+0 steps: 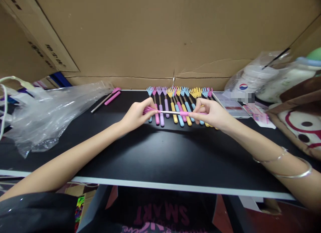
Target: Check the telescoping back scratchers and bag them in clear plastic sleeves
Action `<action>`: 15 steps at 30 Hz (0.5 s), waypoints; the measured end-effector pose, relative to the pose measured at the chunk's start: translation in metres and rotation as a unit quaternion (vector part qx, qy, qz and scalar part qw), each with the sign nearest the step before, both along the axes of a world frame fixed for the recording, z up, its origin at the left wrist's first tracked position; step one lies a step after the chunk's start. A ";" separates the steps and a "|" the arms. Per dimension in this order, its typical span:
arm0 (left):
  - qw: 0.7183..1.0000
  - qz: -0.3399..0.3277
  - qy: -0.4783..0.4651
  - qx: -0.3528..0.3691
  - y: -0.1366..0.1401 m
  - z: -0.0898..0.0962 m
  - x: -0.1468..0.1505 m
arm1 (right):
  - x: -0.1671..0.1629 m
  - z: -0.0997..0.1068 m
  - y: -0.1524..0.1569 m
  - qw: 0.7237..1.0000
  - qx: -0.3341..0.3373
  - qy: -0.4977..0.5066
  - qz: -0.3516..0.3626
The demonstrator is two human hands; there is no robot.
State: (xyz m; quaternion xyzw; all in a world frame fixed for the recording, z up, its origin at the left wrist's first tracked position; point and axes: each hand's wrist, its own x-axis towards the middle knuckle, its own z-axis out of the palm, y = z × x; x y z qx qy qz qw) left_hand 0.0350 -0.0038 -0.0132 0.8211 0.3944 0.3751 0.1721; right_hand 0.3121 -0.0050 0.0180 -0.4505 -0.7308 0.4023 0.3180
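Pink scratcher (173, 113): left hand (140, 115) pinches its claw end (148, 109), right hand (210, 111) its handle (184, 113), near the far row (187, 107); apparently adjusting its rod (167, 112), which calls for firm grips.

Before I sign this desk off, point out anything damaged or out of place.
Left of the scratcher row, by the plastic bag, a metal rod with a pink claw lies bare, a loose pink handle beside it. It looks odd because the held pink scratcher has its handle on.
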 end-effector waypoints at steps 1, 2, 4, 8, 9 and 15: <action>1.000 -0.003 -0.010 -0.020 0.000 0.001 0.000 | 0.000 -0.001 0.000 1.000 0.016 -0.003 -0.005; 0.999 -0.005 -0.020 -0.038 0.000 0.001 0.001 | -0.001 -0.001 -0.001 0.999 0.034 -0.008 -0.010; 0.997 -0.008 -0.031 -0.067 0.000 0.002 0.002 | 0.000 -0.004 0.000 0.996 0.081 -0.024 -0.020; 0.994 -0.011 -0.041 -0.101 0.000 0.003 0.002 | 0.004 -0.006 0.001 0.986 0.154 -0.057 -0.022; 0.993 -0.013 -0.043 -0.105 0.000 0.003 0.002 | 0.005 -0.006 0.001 0.985 0.159 -0.063 -0.019; 0.994 -0.001 0.013 -0.109 0.001 0.009 -0.002 | 0.006 -0.004 0.001 0.977 0.190 -0.096 -0.016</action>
